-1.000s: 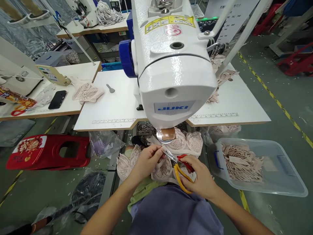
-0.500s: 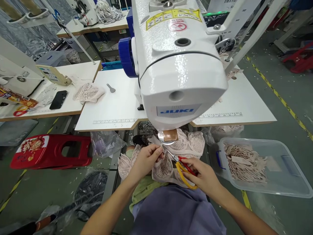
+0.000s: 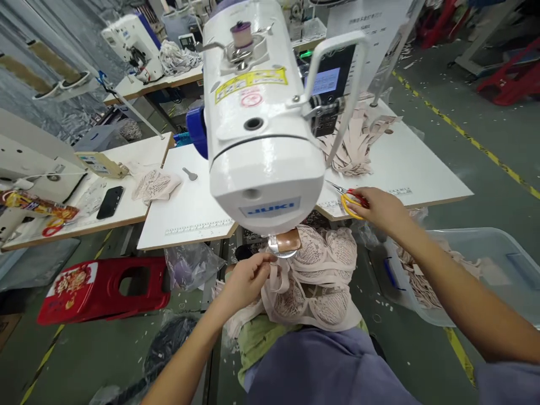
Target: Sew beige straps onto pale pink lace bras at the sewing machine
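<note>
Below the head of the white sewing machine, my left hand is closed on a pale pink strap, close to the machine's round metal plate. Pale pink lace bras lie in a pile on my lap, just right of that hand. Over the right part of the white table, my right hand is closed on scissors with red and yellow handles. Their blades point left, toward a heap of pale pink straps.
A clear plastic bin with pink straps stands on the right. To the left are a red stool, a plastic bag, a phone and a small grey tool on the table. A control screen stands behind the machine.
My right hand has carried the scissors from the bras on my lap up and right to the tabletop. My left hand stays near the machine plate. The view has shifted.
</note>
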A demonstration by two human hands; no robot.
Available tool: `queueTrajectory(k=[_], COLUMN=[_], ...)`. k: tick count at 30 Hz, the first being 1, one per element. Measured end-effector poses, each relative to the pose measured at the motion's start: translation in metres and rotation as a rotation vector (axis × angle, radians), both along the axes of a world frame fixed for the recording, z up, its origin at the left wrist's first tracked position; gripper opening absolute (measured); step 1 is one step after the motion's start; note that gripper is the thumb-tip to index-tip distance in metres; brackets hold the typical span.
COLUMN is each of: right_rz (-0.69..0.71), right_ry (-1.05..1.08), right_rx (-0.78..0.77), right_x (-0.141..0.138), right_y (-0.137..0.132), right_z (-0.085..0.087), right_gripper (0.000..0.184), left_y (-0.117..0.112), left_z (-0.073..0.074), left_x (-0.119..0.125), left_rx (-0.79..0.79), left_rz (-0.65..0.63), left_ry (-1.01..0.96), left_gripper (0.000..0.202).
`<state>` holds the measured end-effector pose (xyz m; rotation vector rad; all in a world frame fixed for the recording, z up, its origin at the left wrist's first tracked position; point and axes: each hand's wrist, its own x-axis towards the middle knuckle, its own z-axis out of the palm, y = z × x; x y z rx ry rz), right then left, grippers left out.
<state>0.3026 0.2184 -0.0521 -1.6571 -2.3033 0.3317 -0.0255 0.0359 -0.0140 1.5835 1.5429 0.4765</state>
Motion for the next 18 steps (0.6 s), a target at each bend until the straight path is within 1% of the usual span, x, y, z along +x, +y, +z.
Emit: queueTrajectory(k=[1, 2, 3, 4, 5, 6, 7, 8, 9, 10, 11, 12, 13, 14, 15, 16, 18], right_rz=[0.051, 0.088, 0.101, 0.093, 0.085, 0.084, 0.144, 0.302, 0.469, 0.55, 0.605, 0.627, 0.602, 0.537, 0.436, 0.317, 0.11], right_ry=[0.0, 0.026, 0.078, 0.153, 0.237, 0.318, 0.402, 0.463, 0.485, 0.503, 0.54, 0.603, 0.693, 0.799, 0.901, 0.978, 1.049], right_rx=[0.013, 0.025, 0.038, 0.047, 0.034, -0.011, -0.097, -0.251, -0.412, -0.472, -0.509, -0.527, -0.52, -0.517, -0.524, -0.545, -0.609], right_x=[-0.003, -0.007, -0.012, -0.018, -0.025, -0.033, -0.042, -0.05, -0.059, -0.068, -0.076, -0.083, -0.09, -0.094, -0.098, -0.1, -0.103], right_y=[0.008, 0.01, 0.004, -0.007, -0.025, -0.045, -0.068, -0.091, -0.113, -0.131, -0.146, -0.157, -0.164, -0.167, -0.168, -0.166, -0.157], right_z=[0.001, 0.002, 0.002, 0.002, 0.001, 0.0, -0.001, -0.002, -0.002, -0.003, -0.003, -0.003, -0.002, -0.001, 0.001, 0.004, 0.012], right_gripper=[0.025, 0.023, 0.023, 0.024, 0.026, 0.027, 0.028, 0.029, 0.033, 0.045, 0.057, 0.068, 0.074, 0.074, 0.072, 0.068, 0.055], left_y=[0.002, 0.003, 0.003, 0.001, -0.001, -0.004, -0.007, -0.01, -0.013, -0.015, -0.017, -0.019, -0.019, -0.019, -0.019, -0.017, -0.014], left_z=[0.002, 0.003, 0.003, 0.001, -0.001, -0.004, -0.006, -0.008, -0.008, -0.008, -0.006, -0.004, -0.001, 0.002, 0.004, 0.006, 0.007], left_x=[-0.003, -0.005, -0.007, -0.007, -0.005, -0.001, 0.005, 0.013, 0.021, 0.031, 0.04, 0.049, 0.056, 0.063, 0.068, 0.073, 0.079], left_rx=[-0.041, -0.062, -0.056, -0.018, 0.056, 0.164, 0.305, 0.461, 0.606, 0.723, 0.801, 0.845, 0.851, 0.821, 0.761, 0.669, 0.443], left_rz=[-0.039, -0.069, -0.088, -0.096, -0.101, -0.11, -0.127, -0.154, -0.181, -0.201, -0.214, -0.212, -0.194, -0.155, -0.105, -0.049, 0.088], left_ry=[-0.01, 0.008, 0.061, 0.146, 0.256, 0.368, 0.452, 0.491, 0.486, 0.451, 0.406, 0.365, 0.333, 0.303, 0.257, 0.19, 0.019], left_gripper=[0.027, 0.026, 0.024, 0.022, 0.02, 0.02, 0.021, 0.022, 0.024, 0.026, 0.028, 0.03, 0.032, 0.033, 0.034, 0.035, 0.036])
